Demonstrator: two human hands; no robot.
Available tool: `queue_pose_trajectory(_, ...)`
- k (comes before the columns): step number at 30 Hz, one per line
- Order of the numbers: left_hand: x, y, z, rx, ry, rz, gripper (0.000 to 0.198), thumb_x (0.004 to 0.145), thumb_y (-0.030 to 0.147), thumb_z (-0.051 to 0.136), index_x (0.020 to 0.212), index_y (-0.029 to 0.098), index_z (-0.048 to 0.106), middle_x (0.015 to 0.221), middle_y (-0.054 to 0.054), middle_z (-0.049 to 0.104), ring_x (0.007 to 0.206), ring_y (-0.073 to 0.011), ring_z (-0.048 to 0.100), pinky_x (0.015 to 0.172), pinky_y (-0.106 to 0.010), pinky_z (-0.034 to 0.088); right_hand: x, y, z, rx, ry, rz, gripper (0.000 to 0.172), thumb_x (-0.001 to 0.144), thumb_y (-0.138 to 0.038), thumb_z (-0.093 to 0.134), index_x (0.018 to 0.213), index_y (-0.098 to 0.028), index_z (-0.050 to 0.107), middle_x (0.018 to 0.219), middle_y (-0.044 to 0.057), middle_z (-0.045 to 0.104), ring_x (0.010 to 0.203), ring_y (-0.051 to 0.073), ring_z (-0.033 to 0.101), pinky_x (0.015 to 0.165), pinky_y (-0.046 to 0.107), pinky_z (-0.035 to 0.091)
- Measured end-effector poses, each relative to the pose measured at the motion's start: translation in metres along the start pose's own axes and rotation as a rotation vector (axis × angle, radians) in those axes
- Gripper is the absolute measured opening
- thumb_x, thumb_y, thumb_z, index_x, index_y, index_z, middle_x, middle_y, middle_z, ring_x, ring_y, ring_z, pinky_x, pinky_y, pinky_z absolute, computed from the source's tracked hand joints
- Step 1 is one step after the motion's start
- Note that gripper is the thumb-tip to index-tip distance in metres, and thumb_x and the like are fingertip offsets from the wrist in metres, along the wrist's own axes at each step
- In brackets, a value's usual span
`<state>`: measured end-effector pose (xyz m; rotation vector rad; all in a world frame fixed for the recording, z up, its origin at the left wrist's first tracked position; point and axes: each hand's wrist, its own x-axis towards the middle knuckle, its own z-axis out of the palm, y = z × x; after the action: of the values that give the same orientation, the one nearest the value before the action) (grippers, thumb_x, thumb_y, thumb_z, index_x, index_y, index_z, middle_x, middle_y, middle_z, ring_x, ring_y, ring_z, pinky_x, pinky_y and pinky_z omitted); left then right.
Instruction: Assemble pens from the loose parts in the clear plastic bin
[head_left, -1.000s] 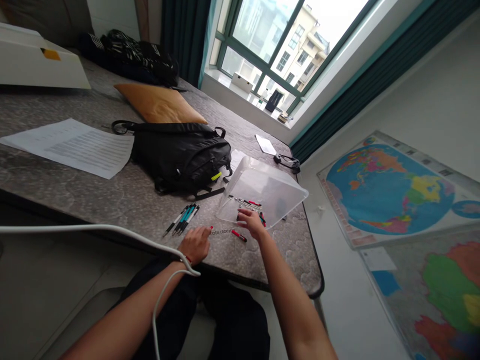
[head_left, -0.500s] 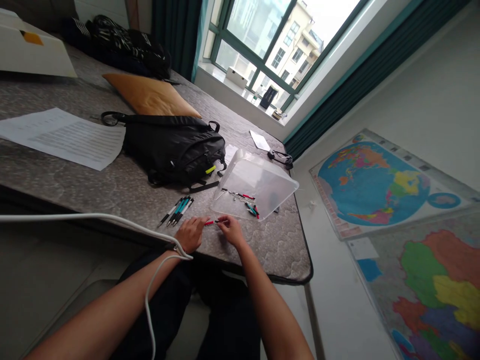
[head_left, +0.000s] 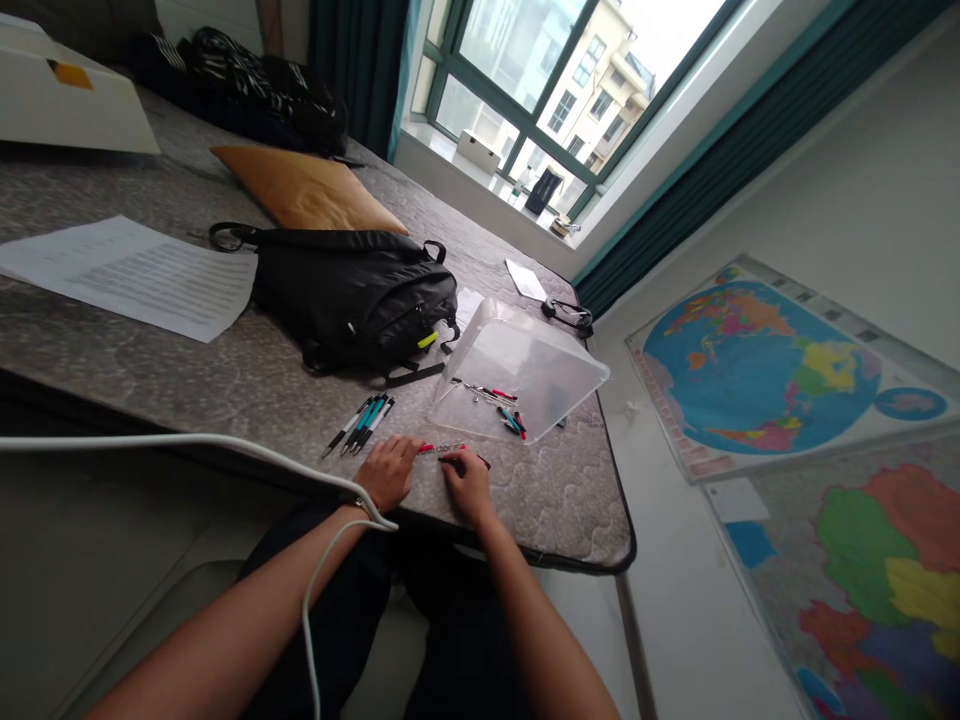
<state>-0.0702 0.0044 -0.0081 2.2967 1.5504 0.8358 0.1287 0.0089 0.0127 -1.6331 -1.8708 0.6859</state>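
Note:
My left hand (head_left: 390, 473) is near the mattress's front edge, fingers closed at the end of a red pen piece (head_left: 425, 449). To its right, my right hand (head_left: 469, 485) is closed around a slim dark pen piece (head_left: 486, 462), whose ends stick out on both sides of the fingers. Small red and pale bits lie just beyond the right fingertips, too small to make out. Left of my left hand, several pens (head_left: 361, 424) with black, white and teal barrels lie side by side. A clear plastic box (head_left: 559, 385) rests on its side with several pen parts (head_left: 511, 418) at its opening.
A black backpack (head_left: 352, 295) lies behind the pens. Beyond it are a brown envelope (head_left: 311, 190) and a printed sheet (head_left: 142, 280). Dark-framed glasses (head_left: 568, 316) sit behind the box. A white cable (head_left: 225, 438) crosses my left wrist. The mattress edge (head_left: 585, 568) runs close to my hands.
My hands have moved apart slightly. The dark piece, earlier held up against the red one at the fingertips, is now lower in my right hand. The view has shifted a little.

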Motion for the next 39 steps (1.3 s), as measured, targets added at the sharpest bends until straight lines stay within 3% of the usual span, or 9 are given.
queue_pose_trajectory(6,0.000,-0.001,0.002,0.030,0.016,0.007,0.052,0.084,0.012,0.043,0.134,0.024,0.050,0.113,-0.011,0.062,0.105,-0.0286,0.054,0.085,-0.042,0.040,-0.010,-0.009,-0.016,-0.208,0.069,-0.095,0.022,0.086,-0.026,0.061,0.107,-0.024,0.066,0.110,0.007,0.065,0.110,0.023,0.055,0.099,0.037,0.041)
queue_pose_trajectory(9,0.000,-0.003,0.003,0.041,0.007,0.011,0.051,0.083,0.012,0.043,0.131,0.026,0.054,0.113,-0.010,0.062,0.105,-0.0286,0.053,0.084,-0.042,0.040,0.011,0.002,-0.046,-0.262,0.131,-0.069,0.019,0.089,-0.033,0.058,0.100,-0.021,0.067,0.101,0.007,0.068,0.103,0.022,0.059,0.096,0.035,0.042)
queue_pose_trajectory(12,0.000,-0.003,0.003,0.039,0.005,0.007,0.044,0.082,0.012,0.044,0.121,0.025,0.060,0.113,-0.010,0.062,0.105,-0.0286,0.053,0.085,-0.043,0.041,0.043,0.019,-0.087,-0.335,0.176,0.060,0.021,0.090,-0.031,0.054,0.099,-0.018,0.068,0.094,0.007,0.070,0.090,0.020,0.064,0.088,0.031,0.046)
queue_pose_trajectory(15,0.001,-0.002,0.002,0.008,0.025,-0.005,0.040,0.081,0.012,0.046,0.116,0.025,0.063,0.109,-0.010,0.063,0.105,-0.0285,0.054,0.087,-0.044,0.041,0.071,0.036,-0.121,-0.493,0.053,0.233,0.020,0.089,-0.024,0.055,0.102,-0.016,0.069,0.093,0.007,0.072,0.083,0.017,0.066,0.080,0.026,0.047)
queue_pose_trajectory(18,0.001,-0.001,0.001,0.018,0.043,-0.001,0.037,0.081,0.013,0.048,0.112,0.024,0.064,0.106,-0.010,0.063,0.103,-0.0283,0.054,0.086,-0.043,0.042,0.086,0.047,-0.137,-0.640,-0.134,0.317,0.017,0.085,-0.020,0.060,0.098,-0.016,0.071,0.093,0.007,0.073,0.086,0.018,0.067,0.076,0.024,0.046)
queue_pose_trajectory(23,0.001,0.001,0.001,0.127,0.039,0.029,0.032,0.083,0.016,0.049,0.111,0.023,0.063,0.107,-0.011,0.063,0.102,-0.0281,0.054,0.082,-0.043,0.041,0.093,0.054,-0.131,-0.654,-0.312,0.301,0.012,0.075,-0.021,0.072,0.087,-0.018,0.073,0.084,0.003,0.073,0.079,0.017,0.067,0.068,0.021,0.044)
queue_pose_trajectory(29,0.001,0.001,-0.001,0.138,0.043,0.032,0.024,0.086,0.019,0.049,0.104,0.024,0.064,0.108,-0.009,0.063,0.100,-0.0269,0.054,0.083,-0.041,0.040,0.115,0.051,-0.118,-0.771,-0.283,0.252,0.030,0.083,-0.017,0.062,0.113,-0.020,0.066,0.115,0.008,0.067,0.105,0.020,0.062,0.086,0.024,0.042)
queue_pose_trajectory(33,0.002,0.001,-0.002,0.151,0.038,0.040,0.021,0.090,0.023,0.047,0.103,0.023,0.063,0.105,-0.009,0.063,0.098,-0.0264,0.054,0.082,-0.041,0.039,0.131,0.050,-0.111,-0.846,-0.319,0.252,0.027,0.084,-0.016,0.060,0.109,-0.021,0.067,0.122,0.009,0.064,0.110,0.023,0.060,0.087,0.026,0.042)
queue_pose_trajectory(39,0.002,0.000,0.000,0.151,0.049,0.027,0.025,0.094,0.029,0.044,0.109,0.024,0.062,0.104,-0.008,0.063,0.097,-0.0257,0.053,0.079,-0.039,0.038,0.145,0.049,-0.109,-0.890,-0.407,0.234,0.017,0.085,-0.014,0.058,0.096,-0.017,0.070,0.112,0.013,0.068,0.105,0.024,0.062,0.086,0.027,0.043)
